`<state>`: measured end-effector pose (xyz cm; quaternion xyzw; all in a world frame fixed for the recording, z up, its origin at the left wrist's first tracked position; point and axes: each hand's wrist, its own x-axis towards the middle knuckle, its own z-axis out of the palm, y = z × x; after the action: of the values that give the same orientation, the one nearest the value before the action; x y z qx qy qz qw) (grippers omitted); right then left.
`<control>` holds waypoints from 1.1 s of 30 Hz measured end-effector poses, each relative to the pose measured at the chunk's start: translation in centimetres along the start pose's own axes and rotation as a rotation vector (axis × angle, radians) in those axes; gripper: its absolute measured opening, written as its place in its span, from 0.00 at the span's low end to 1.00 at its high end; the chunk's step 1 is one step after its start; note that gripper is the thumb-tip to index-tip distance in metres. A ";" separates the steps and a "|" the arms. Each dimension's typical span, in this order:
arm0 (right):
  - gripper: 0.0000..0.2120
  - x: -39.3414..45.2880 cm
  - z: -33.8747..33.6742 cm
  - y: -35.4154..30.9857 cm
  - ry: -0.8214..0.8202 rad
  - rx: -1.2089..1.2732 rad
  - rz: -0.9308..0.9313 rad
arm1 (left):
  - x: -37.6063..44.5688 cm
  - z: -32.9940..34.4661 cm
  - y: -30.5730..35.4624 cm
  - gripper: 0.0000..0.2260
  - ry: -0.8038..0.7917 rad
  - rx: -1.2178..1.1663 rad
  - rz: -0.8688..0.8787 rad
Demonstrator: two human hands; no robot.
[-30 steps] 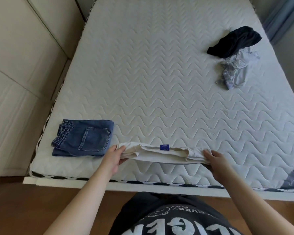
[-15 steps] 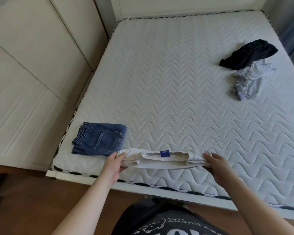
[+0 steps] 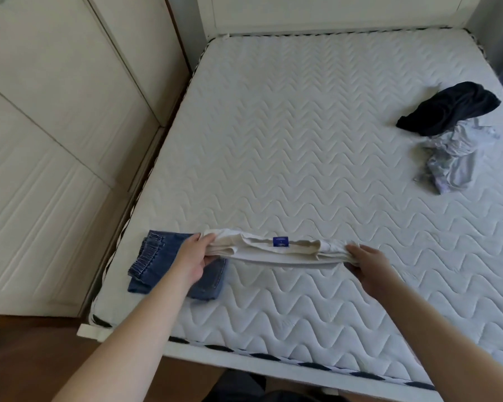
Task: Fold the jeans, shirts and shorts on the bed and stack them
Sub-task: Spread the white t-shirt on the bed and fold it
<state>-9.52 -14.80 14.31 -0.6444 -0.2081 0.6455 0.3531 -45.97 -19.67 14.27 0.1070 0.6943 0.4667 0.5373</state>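
A folded white shirt (image 3: 276,252) with a small blue label hangs stretched between my hands just above the mattress (image 3: 302,140). My left hand (image 3: 193,258) grips its left end, over the folded blue jeans (image 3: 154,264) that lie near the bed's front left corner. My right hand (image 3: 366,264) grips the shirt's right end. At the far right of the bed a crumpled dark garment (image 3: 450,107) lies on a crumpled light grey garment (image 3: 453,161).
White wardrobe doors (image 3: 55,126) stand close along the bed's left side. The white headboard (image 3: 331,13) is at the far end. Wooden floor (image 3: 26,358) shows below the bed's front edge.
Both hands have carried the white shirt up and to the left, so its left end now hangs over the folded jeans. The view has shifted toward the headboard.
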 end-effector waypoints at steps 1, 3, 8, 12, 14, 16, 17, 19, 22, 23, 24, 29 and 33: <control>0.07 1.0 1.7 -0.9 0.014 0.001 -0.005 | 1.8 0.0 1.5 0.04 -0.014 0.001 0.001; 0.07 3.6 5.0 -2.9 0.038 -0.012 -0.023 | 5.6 0.2 4.8 0.03 -0.039 0.017 0.016; 0.07 11.1 12.0 -8.3 0.070 -0.048 -0.090 | 15.1 1.9 13.4 0.02 -0.099 0.065 0.090; 0.04 16.3 15.9 -11.3 0.081 -0.016 -0.136 | 20.9 3.0 17.9 0.04 -0.119 0.053 0.165; 0.02 18.6 17.1 -11.4 0.094 -0.027 -0.138 | 23.6 3.0 18.0 0.03 -0.121 0.060 0.173; 0.02 20.7 17.8 -10.1 0.115 -0.061 -0.115 | 26.4 2.5 16.3 0.03 -0.116 0.085 0.151; 0.01 21.9 17.9 -9.0 0.131 -0.076 -0.098 | 27.8 2.1 14.8 0.03 -0.107 0.114 0.132; 0.04 24.3 17.8 -5.8 0.158 -0.099 -0.058 | 30.5 1.2 10.8 0.03 -0.089 0.171 0.086; 0.04 27.3 16.8 0.2 0.192 -0.137 0.050 | 34.0 -0.3 3.8 0.05 -0.034 0.253 -0.030; 0.04 28.0 16.4 2.1 0.199 -0.148 0.093 | 34.8 -0.7 1.6 0.07 -0.014 0.294 -0.074; 0.04 28.5 15.9 4.0 0.206 -0.158 0.133 | 35.3 -1.2 -0.6 0.08 0.003 0.333 -0.110; 0.06 29.6 14.3 10.0 0.251 -0.186 0.224 | 35.2 -2.6 -7.2 0.07 0.077 0.447 -0.190; 0.10 29.4 14.0 11.2 0.263 -0.263 0.245 | 34.3 -3.5 -8.0 0.05 0.107 0.731 -0.084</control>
<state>-23.00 1.66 -12.83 -0.7842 -0.1629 0.5611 0.2091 -59.80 -3.49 -14.04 0.2386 0.8461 0.1702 0.4451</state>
